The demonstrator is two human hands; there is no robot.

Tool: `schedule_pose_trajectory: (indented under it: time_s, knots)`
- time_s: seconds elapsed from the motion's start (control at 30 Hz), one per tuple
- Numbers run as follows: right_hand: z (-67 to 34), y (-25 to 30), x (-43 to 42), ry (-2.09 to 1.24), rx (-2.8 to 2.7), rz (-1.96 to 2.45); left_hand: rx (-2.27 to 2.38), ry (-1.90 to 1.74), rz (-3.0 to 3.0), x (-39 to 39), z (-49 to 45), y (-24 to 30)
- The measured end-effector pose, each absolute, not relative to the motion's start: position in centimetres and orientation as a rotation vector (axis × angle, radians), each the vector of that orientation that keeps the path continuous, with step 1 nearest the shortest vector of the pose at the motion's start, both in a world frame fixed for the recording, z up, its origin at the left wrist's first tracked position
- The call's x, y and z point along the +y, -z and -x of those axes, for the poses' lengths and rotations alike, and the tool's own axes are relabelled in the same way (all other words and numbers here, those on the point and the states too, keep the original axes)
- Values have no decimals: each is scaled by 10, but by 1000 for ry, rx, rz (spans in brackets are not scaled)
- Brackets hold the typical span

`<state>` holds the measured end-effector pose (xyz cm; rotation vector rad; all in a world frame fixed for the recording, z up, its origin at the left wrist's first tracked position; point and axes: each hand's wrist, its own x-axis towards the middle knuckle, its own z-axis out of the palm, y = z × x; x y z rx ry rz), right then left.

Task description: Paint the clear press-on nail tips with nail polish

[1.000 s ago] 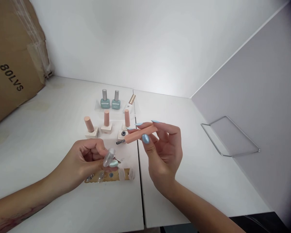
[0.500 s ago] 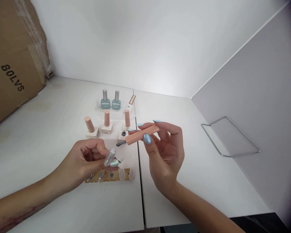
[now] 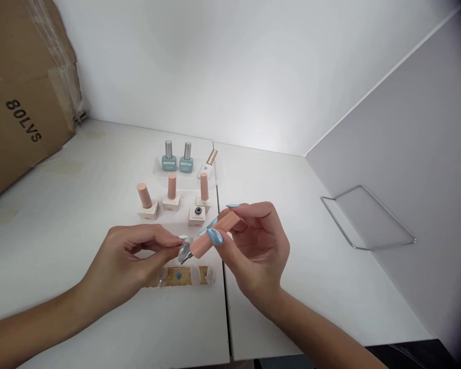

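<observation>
Between thumb and fingertips, my left hand (image 3: 140, 256) pinches a clear false nail (image 3: 185, 250). My right hand (image 3: 253, 246) holds a nail polish brush by its peach cap (image 3: 215, 233), tilted down to the left. The dark brush tip (image 3: 186, 259) is at the false nail; whether it touches I cannot tell. Behind my hands stands an uncapped square nail polish bottle (image 3: 196, 218) with a dark ring at its neck. Below them lies a wooden strip (image 3: 184, 277) with several clear nails and a grey-blue dot on it, partly hidden by my left hand.
Several peach-capped bottles (image 3: 171, 192) stand beyond my hands. Farther back, a clear tray (image 3: 159, 177) holds two teal bottles (image 3: 177, 163) and a tilted white one (image 3: 207, 166). A cardboard box (image 3: 26, 92) is at left, a wire stand (image 3: 369, 218) at right. A seam (image 3: 223, 287) splits the tabletop.
My right hand has lowered the brush to the left, its cap now steeper. My left hand has turned the false nail and brought it slightly right, so brush and nail now meet in view.
</observation>
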<state>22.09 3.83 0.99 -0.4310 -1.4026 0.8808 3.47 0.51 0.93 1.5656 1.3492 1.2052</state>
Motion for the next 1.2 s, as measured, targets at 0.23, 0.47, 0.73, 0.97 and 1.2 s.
schedule_pose_trajectory:
  time_s: [0.23,0.47,0.73,0.97,1.2]
  knots:
    - [-218,-15,37,-879,-1320,573,1353,-1238,-1578,6,-34,-7]
    - [-220,-14,39,-801,-1298,517,1336,-1213,-1527,7,-27,-5]
    - [-229,-10,38,-893,-1465,449,1348,-1160,-1499,9,-29,-6]
    - [-230,-8,37,-1023,-1469,329,1357,-1149,-1505,7,-29,-6]
    - [-230,-8,40,-987,-1431,450,1344,-1107,-1517,6,-29,-3]
